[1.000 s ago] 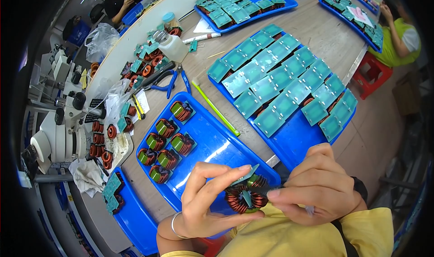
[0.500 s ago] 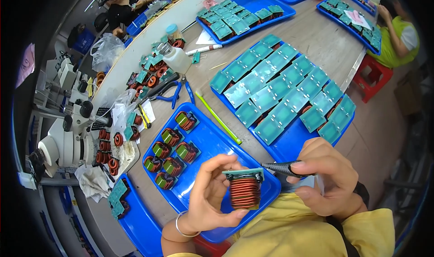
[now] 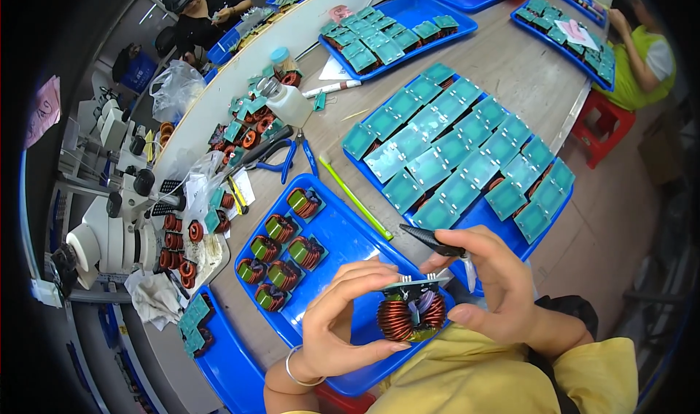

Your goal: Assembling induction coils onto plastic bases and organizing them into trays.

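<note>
While one broad surface (image 3: 532,97) carries both trays, the board tray (image 3: 485,217) lies beyond the hands, its boards in close rows, apparently to save space; its near edge sits just past the right hand (image 3: 503,290). On the nearer tray (image 3: 339,228), seven coils (image 3: 304,252) cluster leftward, perhaps to keep them apart, with open tray floor between them and the left hand (image 3: 328,323). That hand's grip curls round a coil assembly (image 3: 401,319) above this tray's near end, board uppermost, pins up, likely so the windings face the person. The right grip pinches a dark tapered tool (image 3: 430,240), tip leftward; whether its thumb touches the coil, I cannot tell.
</note>
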{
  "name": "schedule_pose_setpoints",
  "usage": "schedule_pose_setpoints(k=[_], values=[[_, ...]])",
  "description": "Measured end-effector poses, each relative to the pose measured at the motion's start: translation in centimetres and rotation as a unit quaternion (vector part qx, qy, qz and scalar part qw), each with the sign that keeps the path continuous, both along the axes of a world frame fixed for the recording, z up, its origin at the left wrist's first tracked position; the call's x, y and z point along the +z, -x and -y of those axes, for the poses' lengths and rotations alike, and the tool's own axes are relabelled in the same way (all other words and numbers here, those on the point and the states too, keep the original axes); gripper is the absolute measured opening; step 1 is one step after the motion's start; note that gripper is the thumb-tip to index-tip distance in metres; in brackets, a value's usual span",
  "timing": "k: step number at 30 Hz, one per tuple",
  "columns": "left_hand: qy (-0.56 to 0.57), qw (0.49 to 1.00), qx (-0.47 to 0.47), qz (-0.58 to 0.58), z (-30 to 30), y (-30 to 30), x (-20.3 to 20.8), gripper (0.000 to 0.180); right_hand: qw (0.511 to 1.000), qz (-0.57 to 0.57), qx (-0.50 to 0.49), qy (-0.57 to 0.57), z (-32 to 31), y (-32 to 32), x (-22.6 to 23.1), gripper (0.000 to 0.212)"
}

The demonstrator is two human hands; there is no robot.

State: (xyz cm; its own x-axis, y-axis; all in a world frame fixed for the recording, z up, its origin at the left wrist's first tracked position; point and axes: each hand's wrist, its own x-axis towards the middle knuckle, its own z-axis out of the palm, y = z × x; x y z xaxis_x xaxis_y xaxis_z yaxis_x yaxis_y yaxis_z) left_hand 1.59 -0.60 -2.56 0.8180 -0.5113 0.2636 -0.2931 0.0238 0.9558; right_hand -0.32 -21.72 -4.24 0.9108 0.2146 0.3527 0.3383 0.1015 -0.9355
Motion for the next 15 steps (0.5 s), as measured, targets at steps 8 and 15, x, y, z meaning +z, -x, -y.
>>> schedule_pose_setpoints(k=[8,15], values=[[-0.004,0.999,-0.01,0.045,-0.15,-0.2,-0.59,0.058,0.993,-0.072,0.021,-0.09,-0.23,-0.16,0.37,0.057],[0.066,0.997,-0.03,-0.033,0.03,-0.22,-0.93,0.06,0.996,-0.023,0.01,-0.089,0.38,-0.58,0.09,0.054]])
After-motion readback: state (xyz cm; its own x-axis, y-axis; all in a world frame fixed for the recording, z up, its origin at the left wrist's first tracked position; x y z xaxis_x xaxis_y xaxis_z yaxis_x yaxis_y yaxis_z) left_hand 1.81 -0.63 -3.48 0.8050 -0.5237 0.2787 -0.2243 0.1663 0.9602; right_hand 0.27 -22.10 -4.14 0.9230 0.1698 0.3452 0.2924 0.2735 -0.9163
